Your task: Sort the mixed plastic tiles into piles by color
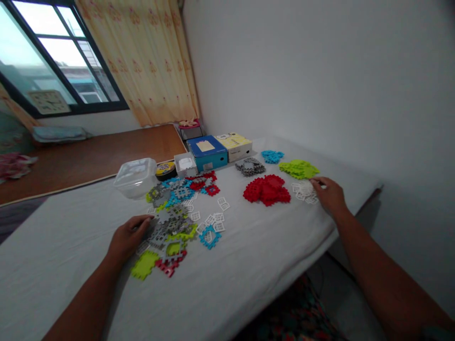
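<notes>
So the right hand (329,194) sits palm-down at the edge of the little heap of white pieces (304,192), fingertips touching it, with the red pile (267,190) just beside the heap. The left hand (128,237) is loosely curled against the near-left edge of the mixed pile (177,213), fingers on grey pieces. Honestly can't tell if either hand has pinched anything.
</notes>
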`<state>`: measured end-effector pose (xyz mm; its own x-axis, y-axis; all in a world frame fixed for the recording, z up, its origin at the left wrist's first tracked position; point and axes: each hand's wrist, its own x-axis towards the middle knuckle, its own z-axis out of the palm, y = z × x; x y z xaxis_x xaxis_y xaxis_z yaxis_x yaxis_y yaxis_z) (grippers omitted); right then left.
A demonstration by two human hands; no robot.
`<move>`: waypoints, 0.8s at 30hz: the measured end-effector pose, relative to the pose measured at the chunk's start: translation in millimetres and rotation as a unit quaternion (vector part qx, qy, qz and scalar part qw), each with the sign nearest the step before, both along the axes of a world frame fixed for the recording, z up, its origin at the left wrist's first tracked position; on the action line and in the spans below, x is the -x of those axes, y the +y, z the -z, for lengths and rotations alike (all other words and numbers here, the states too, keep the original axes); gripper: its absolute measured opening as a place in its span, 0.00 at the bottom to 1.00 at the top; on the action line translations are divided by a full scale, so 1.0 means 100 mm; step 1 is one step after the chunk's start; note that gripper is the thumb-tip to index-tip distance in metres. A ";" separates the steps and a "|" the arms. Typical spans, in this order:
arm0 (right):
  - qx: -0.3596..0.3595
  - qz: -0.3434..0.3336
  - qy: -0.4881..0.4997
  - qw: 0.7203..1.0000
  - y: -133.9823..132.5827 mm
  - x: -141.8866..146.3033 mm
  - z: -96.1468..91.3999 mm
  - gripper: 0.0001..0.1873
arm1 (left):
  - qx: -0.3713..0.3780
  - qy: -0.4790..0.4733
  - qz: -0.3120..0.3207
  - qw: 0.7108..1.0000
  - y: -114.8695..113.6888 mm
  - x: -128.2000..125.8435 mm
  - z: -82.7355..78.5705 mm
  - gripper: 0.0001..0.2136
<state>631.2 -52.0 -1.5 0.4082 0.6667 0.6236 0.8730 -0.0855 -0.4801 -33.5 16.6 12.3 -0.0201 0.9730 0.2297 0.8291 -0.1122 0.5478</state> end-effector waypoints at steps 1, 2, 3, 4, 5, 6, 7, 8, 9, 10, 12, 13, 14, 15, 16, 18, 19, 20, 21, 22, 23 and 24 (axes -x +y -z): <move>-0.015 -0.003 0.001 1.000 -0.01 0.10 -0.03 0.19 | 0.001 -0.001 0.000 1.000 0.00 0.00 0.00 0.20; -0.021 -0.018 0.007 1.000 -0.02 0.23 -0.07 0.18 | -0.001 -0.004 -0.001 1.000 0.00 0.00 0.00 0.20; -0.020 -0.045 0.017 0.999 -0.04 0.38 -0.12 0.18 | -0.003 -0.009 -0.002 1.000 -0.01 -0.01 -0.01 0.21; -0.014 -0.083 0.025 0.996 -0.07 0.56 -0.18 0.17 | -0.005 -0.015 -0.002 1.000 -0.01 -0.02 -0.02 0.21; -0.006 -0.131 0.028 0.991 -0.10 0.75 -0.24 0.16 | -0.007 -0.023 -0.002 1.000 -0.02 -0.03 -0.03 0.21; 0.005 -0.183 0.024 0.983 -0.14 0.95 -0.31 0.15 | -0.008 -0.032 0.000 0.999 -0.03 -0.04 -0.04 0.22; 0.017 -0.239 0.012 0.971 -0.16 1.15 -0.38 0.14 | -0.009 -0.040 0.001 0.999 -0.04 -0.06 -0.05 0.22; 0.030 -0.294 -0.002 0.955 -0.18 1.34 -0.45 0.13 | -0.009 -0.046 0.002 0.999 -0.05 -0.07 -0.06 0.23; 0.043 -0.346 -0.018 0.937 -0.17 1.53 -0.51 0.13 | -0.008 -0.051 0.000 0.999 -0.06 -0.09 -0.08 0.24; 0.058 -0.394 -0.032 0.917 -0.16 1.70 -0.56 0.13 | -0.007 -0.055 -0.002 0.998 -0.07 -0.11 -0.09 0.25; 0.096 -0.472 -0.064 0.874 -0.07 2.02 -0.59 0.15 | -0.002 -0.060 -0.004 0.998 -0.09 -0.13 -0.09 0.27; 0.116 -0.496 -0.084 0.856 -0.01 2.16 -0.58 0.17 | -0.001 -0.061 -0.004 0.998 -0.09 -0.14 -0.09 0.27; 0.137 -0.509 -0.104 0.844 0.05 2.28 -0.54 0.18 | 0.000 -0.063 -0.004 0.998 -0.09 -0.14 -0.08 0.27; 0.157 -0.509 -0.122 0.838 0.11 2.40 -0.48 0.19 | 0.001 -0.064 -0.003 0.998 -0.09 -0.14 -0.07 0.27; 0.174 -0.500 -0.136 0.838 0.16 2.50 -0.40 0.21 | 0.002 -0.064 -0.001 0.998 -0.09 -0.14 -0.06 0.27; 0.193 -0.472 -0.154 0.847 0.22 2.64 -0.25 0.23 | 0.004 -0.064 0.004 0.998 -0.08 -0.12 -0.02 0.26; 0.195 -0.460 -0.160 0.851 0.24 2.68 -0.18 0.25 | 0.005 -0.062 0.007 0.998 -0.07 -0.11 0.00 0.25; 0.193 -0.454 -0.164 0.855 0.24 2.70 -0.12 0.25 | 0.005 -0.060 0.011 0.998 -0.07 -0.10 0.01 0.25; 0.188 -0.451 -0.166 0.857 0.25 2.71 -0.07 0.25 | 0.005 -0.058 0.015 0.998 -0.06 -0.10 0.03 0.24; 0.180 -0.450 -0.167 0.858 0.24 2.71 -0.04 0.25 | 0.005 -0.057 0.018 0.998 -0.06 -0.09 0.04 0.24; 0.172 -0.450 -0.166 0.860 0.24 2.71 -0.02 0.24 | 0.004 -0.056 0.021 0.998 -0.07 -0.08 0.05 0.23; 0.163 -0.450 -0.162 0.863 0.25 2.70 -0.01 0.24 | 0.005 -0.056 0.023 0.998 -0.07 -0.08 0.06 0.23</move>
